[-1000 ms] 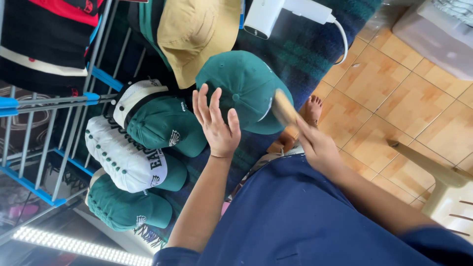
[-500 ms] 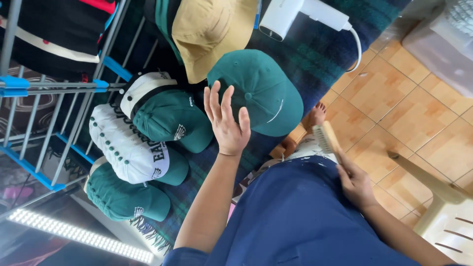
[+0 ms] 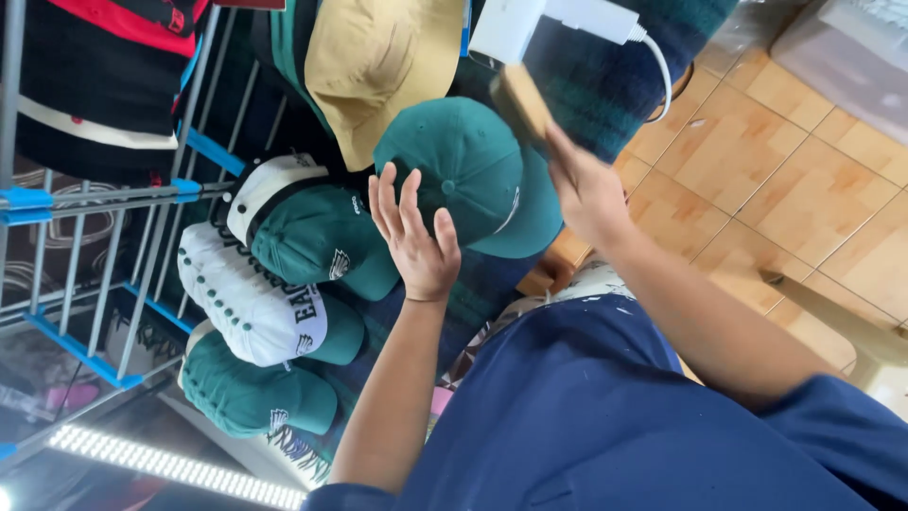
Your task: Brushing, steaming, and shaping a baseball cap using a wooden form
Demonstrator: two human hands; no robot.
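1. Looking down from the head view, the left hand point(image 3: 416, 237) is spread wide, fingers fanned, holding nothing, just beside the green cap point(image 3: 473, 175).
2. The right hand point(image 3: 586, 194) is closed around a wooden brush point(image 3: 522, 102), raised over the cap's far edge.
3. That cap lies on dark plaid cloth point(image 3: 605, 85), near a tan cap point(image 3: 378, 66) and stacked green-and-white caps point(image 3: 274, 284).
4. A grey and blue rack point(image 3: 95, 274) stands at the left.

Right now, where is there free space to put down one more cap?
Free: the dark plaid cloth below the green cap, between the left hand and the right hand. Crowded: the stacked caps beside the metal rack.
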